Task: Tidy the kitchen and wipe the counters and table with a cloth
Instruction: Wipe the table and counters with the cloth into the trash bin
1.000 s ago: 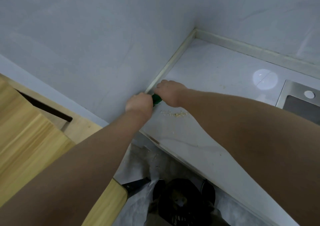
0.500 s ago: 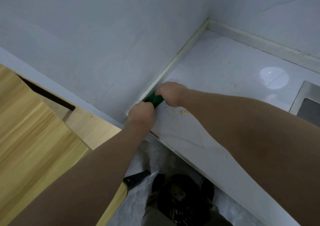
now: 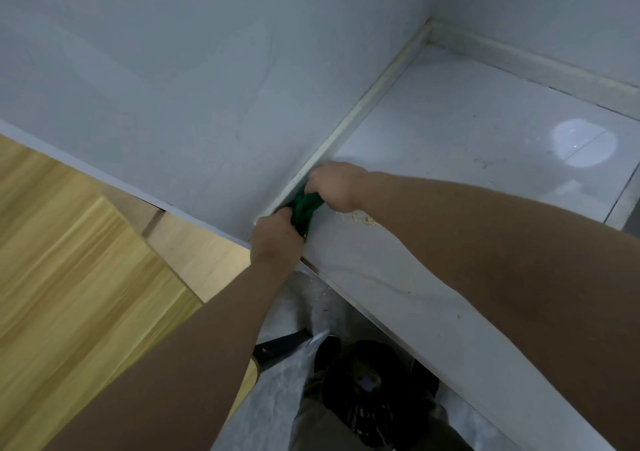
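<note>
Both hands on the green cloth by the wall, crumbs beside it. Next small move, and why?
Probably drag the green cloth a little rightward over the crumbs. The left hand and right hand both grip it bunched against the wall, while the crumbs lie unwiped on the counter just right of it.

counter [image 3: 450, 132]: white, glossy | on it: green cloth [image 3: 306, 208] against wall [image 3: 207, 87] | crumbs [image 3: 360, 220] beside cloth
</note>
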`<state>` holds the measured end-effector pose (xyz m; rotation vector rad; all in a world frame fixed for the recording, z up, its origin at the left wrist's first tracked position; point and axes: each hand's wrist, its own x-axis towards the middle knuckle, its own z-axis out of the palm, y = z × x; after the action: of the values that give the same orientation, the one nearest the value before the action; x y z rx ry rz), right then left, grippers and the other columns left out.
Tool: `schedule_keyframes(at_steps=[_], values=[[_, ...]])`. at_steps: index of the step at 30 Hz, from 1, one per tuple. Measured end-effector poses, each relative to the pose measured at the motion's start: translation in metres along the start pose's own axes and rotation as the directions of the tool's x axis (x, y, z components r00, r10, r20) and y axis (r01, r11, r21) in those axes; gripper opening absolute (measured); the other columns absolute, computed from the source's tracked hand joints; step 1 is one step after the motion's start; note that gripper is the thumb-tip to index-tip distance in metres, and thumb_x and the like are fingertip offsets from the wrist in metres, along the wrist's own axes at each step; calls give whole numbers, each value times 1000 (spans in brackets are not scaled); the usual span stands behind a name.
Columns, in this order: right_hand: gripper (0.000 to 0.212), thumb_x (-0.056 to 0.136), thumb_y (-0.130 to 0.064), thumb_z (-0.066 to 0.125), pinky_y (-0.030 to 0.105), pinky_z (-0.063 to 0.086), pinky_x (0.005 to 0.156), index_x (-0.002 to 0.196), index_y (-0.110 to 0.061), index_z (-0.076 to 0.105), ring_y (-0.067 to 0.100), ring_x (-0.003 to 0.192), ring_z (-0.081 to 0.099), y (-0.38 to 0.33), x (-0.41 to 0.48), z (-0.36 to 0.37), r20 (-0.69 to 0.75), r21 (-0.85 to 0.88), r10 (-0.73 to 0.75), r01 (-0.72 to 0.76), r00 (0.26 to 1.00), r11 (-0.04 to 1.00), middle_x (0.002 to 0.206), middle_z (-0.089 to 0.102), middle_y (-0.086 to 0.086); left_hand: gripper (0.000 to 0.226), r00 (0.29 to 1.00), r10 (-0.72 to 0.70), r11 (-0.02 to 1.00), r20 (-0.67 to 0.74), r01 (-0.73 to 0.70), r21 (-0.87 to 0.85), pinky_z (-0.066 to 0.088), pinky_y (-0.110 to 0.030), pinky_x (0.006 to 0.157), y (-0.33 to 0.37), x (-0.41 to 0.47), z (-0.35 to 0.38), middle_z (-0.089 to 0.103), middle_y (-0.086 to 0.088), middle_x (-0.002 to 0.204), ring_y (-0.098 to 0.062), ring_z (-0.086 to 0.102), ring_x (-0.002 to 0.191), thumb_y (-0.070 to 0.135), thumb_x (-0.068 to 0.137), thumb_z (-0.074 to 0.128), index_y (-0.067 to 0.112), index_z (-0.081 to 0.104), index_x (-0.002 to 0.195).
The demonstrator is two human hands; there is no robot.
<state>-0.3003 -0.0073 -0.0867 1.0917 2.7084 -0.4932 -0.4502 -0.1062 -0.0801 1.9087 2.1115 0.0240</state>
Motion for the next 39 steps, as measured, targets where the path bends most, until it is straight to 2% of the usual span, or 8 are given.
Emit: schedule_keyframes(at_steps=[4, 7, 10, 14, 17, 25, 30, 39], values=[[31, 91, 2, 54, 32, 46, 75, 116, -11, 66, 24, 95, 57, 2, -10, -5, 69, 16, 25, -26, 997, 1000, 104, 62, 6, 14, 998, 0, 999, 65, -3, 52, 42, -28, 60, 13, -3, -6, 65, -4, 79, -20, 54, 68, 11, 89, 52, 10, 66, 91], [37, 88, 5, 54, 33, 50, 79, 115, -15, 69, 23, 94, 59, 5, -20, -6, 122, 19, 46, -49, 991, 999, 105, 67, 6, 9, 991, 8, 998, 136, -16, 57, 42, -26, 55, 26, -16, -1, 50, 4, 65, -18, 53, 65, 9, 87, 53, 13, 58, 81], [38, 85, 6, 54, 28, 43, 69, 110, -16, 72, 20, 87, 58, 5, -36, -3, 172, 1, 82, -83, 982, 997, 99, 69, 4, 9, 984, 26, 999, 179, -34, 41, 37, -23, 51, 35, -28, 5, 53, 2, 68, -16, 53, 65, 10, 86, 54, 14, 56, 78], [29, 89, -2, 58, 29, 48, 70, 109, -18, 73, 20, 84, 61, 1, -62, 1, 202, 8, 116, -120, 973, 993, 94, 69, 3, 7, 972, 43, 999, 230, -44, -1, 43, -21, 50, 42, -37, 4, 54, 3, 67, -12, 51, 61, 11, 84, 58, 13, 61, 78], [29, 91, -5, 58, 30, 50, 76, 112, -20, 72, 21, 90, 63, -1, -82, 5, 221, 2, 142, -146, 965, 989, 98, 69, 2, 10, 962, 79, 997, 263, -77, -17, 32, -18, 47, 51, -50, 7, 55, 3, 72, -8, 47, 59, 14, 90, 56, 15, 60, 81], [36, 93, -2, 53, 32, 52, 83, 118, -20, 71, 21, 97, 62, -6, -129, 17, 280, -7, 212, -219, 936, 976, 106, 69, 3, 16, 934, 172, 985, 314, -153, -85, 46, -24, 61, 71, -79, 24, 62, -1, 79, -15, 56, 69, 19, 92, 54, 11, 67, 86], [30, 94, -5, 54, 36, 55, 86, 113, -19, 72, 21, 98, 63, -3, -156, 26, 313, -31, 268, -272, 911, 962, 106, 69, 2, 32, 913, 254, 965, 318, -216, -150, 25, -19, 46, 85, -97, 36, 54, 4, 72, -6, 41, 58, 18, 94, 52, 20, 44, 63], [37, 94, -5, 53, 35, 53, 88, 121, -22, 70, 22, 101, 61, -4, -188, 31, 344, -44, 324, -330, 881, 943, 111, 68, 2, 32, 882, 321, 942, 344, -259, -213, 35, -23, 60, 103, -113, 44, 53, 2, 75, -14, 50, 71, 19, 94, 53, 20, 42, 64]])
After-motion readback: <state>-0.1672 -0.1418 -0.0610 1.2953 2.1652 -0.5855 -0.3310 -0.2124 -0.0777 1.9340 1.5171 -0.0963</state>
